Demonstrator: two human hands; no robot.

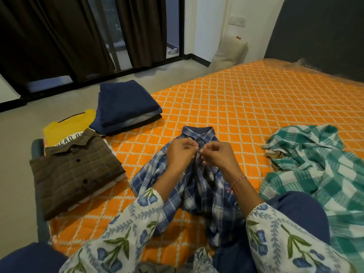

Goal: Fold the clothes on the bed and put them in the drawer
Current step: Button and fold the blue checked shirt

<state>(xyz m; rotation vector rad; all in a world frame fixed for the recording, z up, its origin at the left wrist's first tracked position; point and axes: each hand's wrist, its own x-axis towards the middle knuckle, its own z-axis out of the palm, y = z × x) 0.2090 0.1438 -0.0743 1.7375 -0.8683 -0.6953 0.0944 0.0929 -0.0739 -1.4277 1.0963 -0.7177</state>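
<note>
As I looked down, the left hand (180, 149) and right hand (215, 154) had their fingers curled tight, each pinching the front edge of the blue plaid shirt (197, 186) just below its collar, fingertips almost meeting. The shirt lay rumpled under both hands on the orange bedspread (246, 107). Left of it sat a folded brown checked shirt (76, 172), a yellow T-shirt (65, 129) and folded navy garments (126, 107); to the right sprawled a green checked cloth (315, 166).
</note>
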